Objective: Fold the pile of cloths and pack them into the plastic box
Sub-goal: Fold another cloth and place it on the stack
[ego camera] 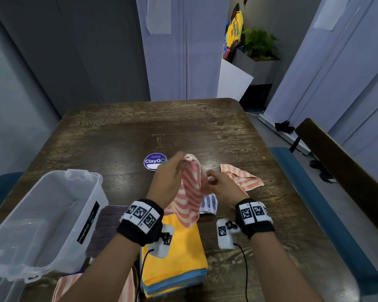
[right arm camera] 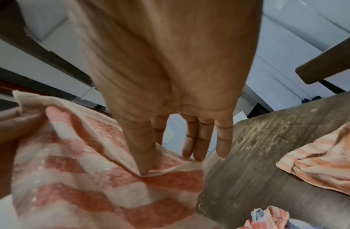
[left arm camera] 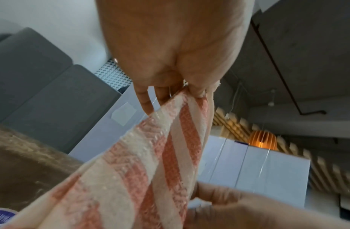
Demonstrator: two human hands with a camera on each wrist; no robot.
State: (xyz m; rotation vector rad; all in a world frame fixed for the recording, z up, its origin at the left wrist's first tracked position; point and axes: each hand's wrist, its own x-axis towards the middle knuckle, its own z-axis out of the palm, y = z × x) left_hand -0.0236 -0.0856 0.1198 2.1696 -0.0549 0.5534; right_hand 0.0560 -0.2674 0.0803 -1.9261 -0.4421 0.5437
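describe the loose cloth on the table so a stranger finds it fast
Start at the wooden table and look just right of the right hand. The crumpled cloth lying there alone has orange stripes, while the held cloth has pink ones.

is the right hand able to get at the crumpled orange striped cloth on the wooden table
Probably not yet: the right hand pinches the pink striped cloth. The orange striped cloth lies close beside it, nothing between.
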